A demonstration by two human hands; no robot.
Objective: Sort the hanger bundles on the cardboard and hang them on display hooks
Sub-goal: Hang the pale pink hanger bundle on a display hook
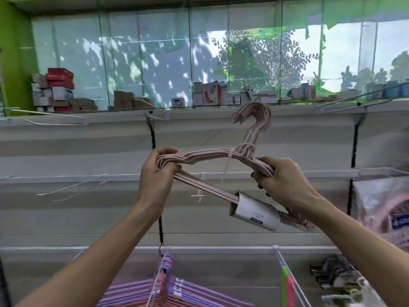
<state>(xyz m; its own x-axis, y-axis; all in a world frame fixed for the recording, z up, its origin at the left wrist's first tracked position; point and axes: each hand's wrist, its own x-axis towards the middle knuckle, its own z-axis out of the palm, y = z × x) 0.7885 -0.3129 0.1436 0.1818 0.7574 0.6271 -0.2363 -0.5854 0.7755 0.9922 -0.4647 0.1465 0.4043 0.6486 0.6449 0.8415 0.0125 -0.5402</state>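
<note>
A white slotted display wall [221, 218] with thin wire display hooks [73, 187] fills the view, and above it a shelf [199, 111] of small boxes runs under a glass window. Held up in front of the wall, at the middle of the view, is a bundle of pale pink hangers [212, 155], tied near the neck with a white zip tie [230, 159] and wearing a grey cardboard sleeve [254, 210] on its bottom bar toward 4 o'clock. The left hand [158, 176] has its fingers curled tight round the bundle's left shoulder tip at 9 o'clock; the right hand [281, 180] grips the right shoulder at 3 o'clock, fingers clenched over the wires. The hooked tops point up toward 12 o'clock, just below the shelf edge. At 6 o'clock, pink and purple hangers [168, 291] already hang from a lower hook.
</note>
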